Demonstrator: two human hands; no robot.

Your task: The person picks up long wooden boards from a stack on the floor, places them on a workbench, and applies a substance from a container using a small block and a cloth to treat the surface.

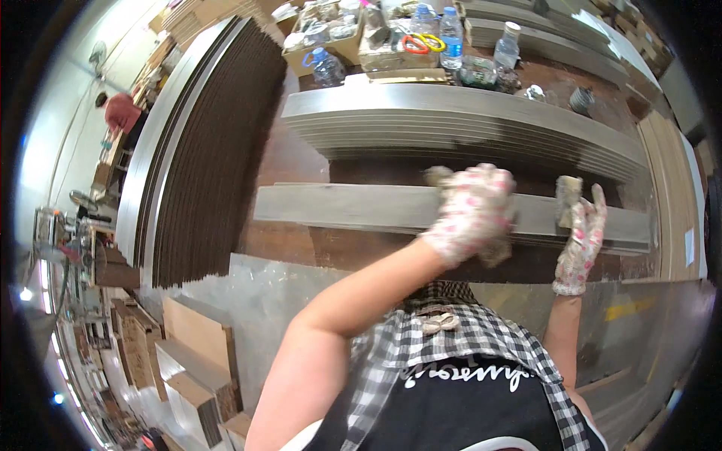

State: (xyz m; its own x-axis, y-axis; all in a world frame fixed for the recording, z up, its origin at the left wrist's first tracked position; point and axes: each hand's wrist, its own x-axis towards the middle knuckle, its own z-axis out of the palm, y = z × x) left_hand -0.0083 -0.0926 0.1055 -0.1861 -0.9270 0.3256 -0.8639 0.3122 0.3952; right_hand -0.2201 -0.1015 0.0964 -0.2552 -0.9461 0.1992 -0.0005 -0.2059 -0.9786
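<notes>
My left hand, in a white glove with pink dots, is closed on a bunched greyish rag over the middle of a long grey board. Motion smears this hand, and the rag pokes out on both sides of it. Toward the board's right end, my right hand, gloved alike, grips a small grey-and-cream block that looks like a sponge. One finger of that hand sticks up, apart from the block. The board lies flat on others along the near side of the brown table.
Behind the board stands a stack of similar boards; a tall stack rises at left. Bottles, scissors, jars and filled boxes crowd the far side. Cartons sit on the floor; a person works far left.
</notes>
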